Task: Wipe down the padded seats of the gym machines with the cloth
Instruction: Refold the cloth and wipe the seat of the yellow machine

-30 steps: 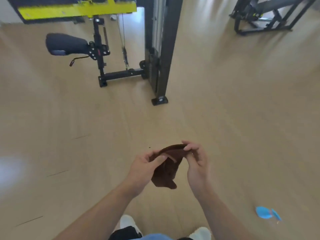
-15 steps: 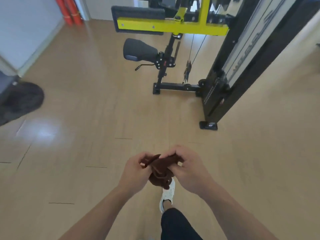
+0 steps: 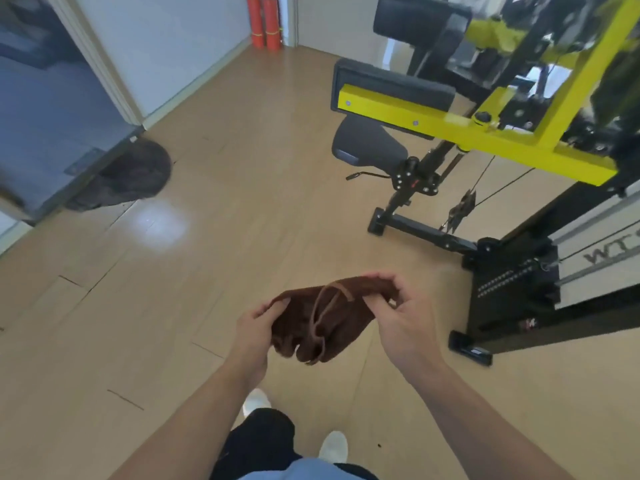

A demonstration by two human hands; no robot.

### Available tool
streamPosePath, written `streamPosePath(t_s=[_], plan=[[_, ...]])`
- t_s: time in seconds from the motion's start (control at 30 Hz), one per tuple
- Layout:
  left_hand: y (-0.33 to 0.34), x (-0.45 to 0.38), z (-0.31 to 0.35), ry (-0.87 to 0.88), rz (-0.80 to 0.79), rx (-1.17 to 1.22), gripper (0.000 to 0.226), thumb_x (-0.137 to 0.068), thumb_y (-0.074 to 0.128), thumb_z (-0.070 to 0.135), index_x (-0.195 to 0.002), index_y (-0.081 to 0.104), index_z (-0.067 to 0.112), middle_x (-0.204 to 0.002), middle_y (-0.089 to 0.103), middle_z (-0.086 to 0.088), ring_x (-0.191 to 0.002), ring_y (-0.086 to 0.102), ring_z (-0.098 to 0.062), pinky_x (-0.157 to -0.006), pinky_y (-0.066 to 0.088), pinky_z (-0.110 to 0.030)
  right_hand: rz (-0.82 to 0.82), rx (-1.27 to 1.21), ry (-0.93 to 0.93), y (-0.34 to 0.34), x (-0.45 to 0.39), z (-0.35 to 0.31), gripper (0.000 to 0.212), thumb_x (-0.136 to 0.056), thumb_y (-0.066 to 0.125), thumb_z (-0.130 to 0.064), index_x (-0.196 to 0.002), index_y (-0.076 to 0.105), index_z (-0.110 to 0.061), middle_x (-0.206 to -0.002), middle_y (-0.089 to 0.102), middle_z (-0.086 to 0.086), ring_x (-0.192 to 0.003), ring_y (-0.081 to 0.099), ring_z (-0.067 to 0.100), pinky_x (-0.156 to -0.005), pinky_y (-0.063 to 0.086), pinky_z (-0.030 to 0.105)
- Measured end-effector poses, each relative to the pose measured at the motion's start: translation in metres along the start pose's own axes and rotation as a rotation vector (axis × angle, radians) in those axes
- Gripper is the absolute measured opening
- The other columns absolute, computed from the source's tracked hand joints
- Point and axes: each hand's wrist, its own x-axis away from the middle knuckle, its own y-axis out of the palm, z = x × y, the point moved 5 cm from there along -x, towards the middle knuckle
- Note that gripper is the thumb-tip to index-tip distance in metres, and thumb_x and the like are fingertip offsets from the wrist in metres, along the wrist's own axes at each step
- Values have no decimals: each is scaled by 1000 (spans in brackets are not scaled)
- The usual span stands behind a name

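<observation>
A dark brown cloth (image 3: 322, 322) hangs between both hands at waist height over the wooden floor. My left hand (image 3: 254, 332) grips its left edge, and my right hand (image 3: 403, 315) pinches its top right edge. Ahead to the right stands a yellow and black gym machine (image 3: 485, 133). Its black padded seat (image 3: 369, 145) sits low on a post, well beyond the cloth. A long black pad (image 3: 391, 86) lies along the yellow bar above the seat, and a black roller pad (image 3: 415, 20) sits higher up.
The machine's black base bar (image 3: 422, 233) and weight stack (image 3: 512, 296) stand on the floor at the right. A dark round mat (image 3: 131, 174) lies by a doorway at the left. Red cylinders (image 3: 265, 22) stand in the far corner. My feet show at the bottom.
I have walked closer to the machine, so its seat looks larger and nearer. Both hands have spread the bunched cloth wider apart.
</observation>
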Motion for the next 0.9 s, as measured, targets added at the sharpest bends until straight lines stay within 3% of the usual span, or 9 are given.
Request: streamPosePath(t_s=[0.17, 0.27, 0.37, 0.47, 0.53, 0.63, 0.73, 0.83, 0.9], plan=[[12, -72, 50, -153, -215, 232, 39, -97, 54, 24, -123, 69, 1, -122, 72, -22, -107, 68, -36, -91, 49, -46, 116, -177, 131, 37, -86, -11, 16, -99, 59, -4, -99, 73, -13, -88, 76, 8, -75, 70, 14, -62, 60, 24], [0, -127, 77, -198, -207, 325, 40, -95, 60, 28, -126, 67, 5, -127, 71, -15, -121, 65, -32, -104, 49, -49, 192, -278, 233, 68, -147, -13, 14, -99, 60, -10, -103, 73, -13, -100, 75, 10, -91, 67, 17, -85, 58, 40], [-20, -182, 109, -239, -146, 358, 37, -96, 62, 35, -119, 70, 7, -122, 74, -12, -111, 67, -29, -84, 53, -42, 227, -308, 297, 104, -211, -18, 13, -99, 61, -14, -103, 73, -17, -105, 74, 10, -104, 67, 27, -95, 54, 45], [-32, -232, 164, -180, -126, 327, 32, -99, 59, 32, -117, 70, 9, -106, 79, -5, -100, 66, -24, -82, 50, -39, 102, -75, 173, 139, -273, -36, 12, -98, 65, -16, -95, 73, -25, -99, 74, -6, -103, 65, 6, -95, 52, 31], [-33, -262, 211, -95, -118, 254, 28, -101, 56, 29, -115, 71, 10, -101, 78, -4, -97, 66, -21, -80, 48, -35, -29, 181, 15, 164, -310, -49, 14, -93, 71, -18, -91, 72, -33, -111, 67, -23, -116, 55, -9, -106, 41, 28], [-25, -299, 280, 88, -107, 71, 21, -101, 58, 25, -100, 76, 14, -84, 79, 2, -82, 71, -13, -73, 53, -25, -222, 411, -205, 206, -358, -67, 23, -86, 79, -15, -87, 71, -37, -107, 65, -31, -123, 53, -5, -114, 29, 26], [-18, -339, 334, 229, -95, -119, 19, -99, 62, 28, -93, 78, 21, -79, 80, -7, -70, 71, -16, -60, 54, -18, -308, 475, -327, 246, -416, -83, 14, -83, 79, -17, -87, 76, -31, -85, 65, -30, -95, 61, 0, -104, 39, 21], [-14, -385, 375, 309, -143, -188, 24, -99, 61, 32, -95, 81, 19, -85, 77, -18, -76, 68, -24, -72, 53, -35, -345, 437, -288, 277, -484, -99, 14, -85, 77, -18, -87, 78, -32, -79, 67, -28, -85, 64, -1, -76, 51, 16], [-13, -418, 400, 323, -156, -209, 30, -101, 58, 32, -88, 79, 14, -78, 70, -15, -74, 60, -22, -73, 46, -33, -377, 381, -217, 293, -530, -106, 22, -87, 75, -13, -80, 76, -34, -74, 70, -24, -74, 67, -4, -63, 49, 10]])
